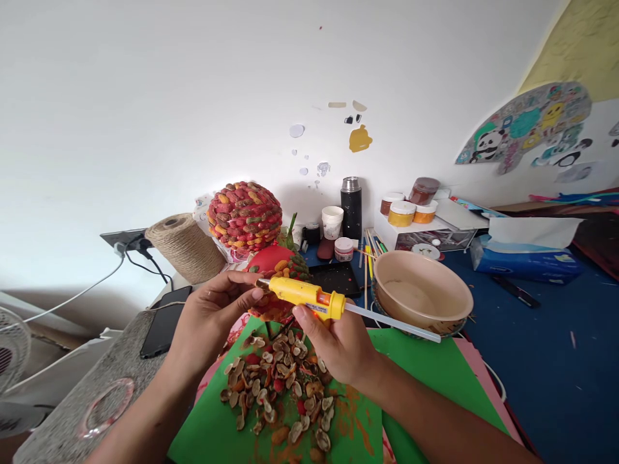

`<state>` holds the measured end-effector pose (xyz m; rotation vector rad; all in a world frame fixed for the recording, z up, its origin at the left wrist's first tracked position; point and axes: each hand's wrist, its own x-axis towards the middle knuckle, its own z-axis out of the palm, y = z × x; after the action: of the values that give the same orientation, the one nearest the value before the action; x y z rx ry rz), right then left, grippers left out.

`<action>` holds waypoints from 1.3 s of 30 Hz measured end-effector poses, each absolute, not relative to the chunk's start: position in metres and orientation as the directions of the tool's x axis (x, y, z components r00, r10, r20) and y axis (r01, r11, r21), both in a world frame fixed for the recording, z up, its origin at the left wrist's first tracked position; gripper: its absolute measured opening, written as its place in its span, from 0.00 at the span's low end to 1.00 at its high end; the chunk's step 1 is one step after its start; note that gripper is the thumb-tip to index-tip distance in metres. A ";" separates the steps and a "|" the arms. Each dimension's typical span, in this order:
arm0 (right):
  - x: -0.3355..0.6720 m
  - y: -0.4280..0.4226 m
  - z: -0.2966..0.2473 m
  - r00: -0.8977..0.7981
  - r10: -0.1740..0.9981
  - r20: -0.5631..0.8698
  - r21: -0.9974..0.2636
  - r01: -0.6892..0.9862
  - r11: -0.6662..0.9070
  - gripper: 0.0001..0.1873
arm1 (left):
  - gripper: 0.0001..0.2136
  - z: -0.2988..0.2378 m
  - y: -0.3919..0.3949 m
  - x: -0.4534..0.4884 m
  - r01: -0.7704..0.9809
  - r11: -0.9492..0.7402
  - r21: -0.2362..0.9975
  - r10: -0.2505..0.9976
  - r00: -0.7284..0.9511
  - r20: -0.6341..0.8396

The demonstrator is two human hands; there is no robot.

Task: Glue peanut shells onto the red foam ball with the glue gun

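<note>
My right hand [338, 345] is closed round the grip of a yellow glue gun [302, 293], whose clear glue stick [391, 322] pokes out to the right. Its nozzle points left, at the fingertips of my left hand [213, 309]. That hand pinches something small at the nozzle that I cannot make out. Just behind the hands stands a red ball [273, 264] partly covered with painted shells. Below the hands a pile of peanut shells [280, 386], some painted red or orange, lies on green paper [213, 432].
A shell-covered ball [245, 214] and a twine spool [186, 246] stand at the back left beside a phone [164, 320]. A tan bowl [420, 290], paint jars [401, 212], a black flask [351, 206], cups and a tissue box [527, 258] sit on the blue table [546, 361].
</note>
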<state>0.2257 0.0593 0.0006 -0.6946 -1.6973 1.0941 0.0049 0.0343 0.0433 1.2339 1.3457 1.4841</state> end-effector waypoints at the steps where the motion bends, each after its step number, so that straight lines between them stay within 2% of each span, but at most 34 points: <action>1: 0.226 0.059 0.001 -0.374 0.830 0.414 -0.901 -0.035 0.433 0.23 | 0.20 0.043 0.034 0.004 0.062 -0.148 0.987 0.959 -0.235 0.159; 20: 0.225 0.062 -0.003 -0.353 0.809 0.470 -0.875 -0.062 0.481 0.22 | 0.19 0.039 0.034 0.000 0.055 -0.154 0.987 0.953 -0.255 0.163; 30: 0.225 0.062 -0.009 -0.346 0.823 0.451 -0.884 -0.046 0.465 0.19 | 0.19 0.041 0.033 0.001 0.076 -0.177 0.981 0.941 -0.278 0.191; 39: 0.225 0.062 -0.009 -0.351 0.822 0.447 -0.884 -0.038 0.465 0.21 | 0.21 0.040 0.033 -0.001 0.105 -0.148 0.983 0.948 -0.268 0.172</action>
<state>0.2246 0.0620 -0.0089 -0.6809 -1.6912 1.0522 -0.0005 0.0328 0.0398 1.2482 1.3983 1.5004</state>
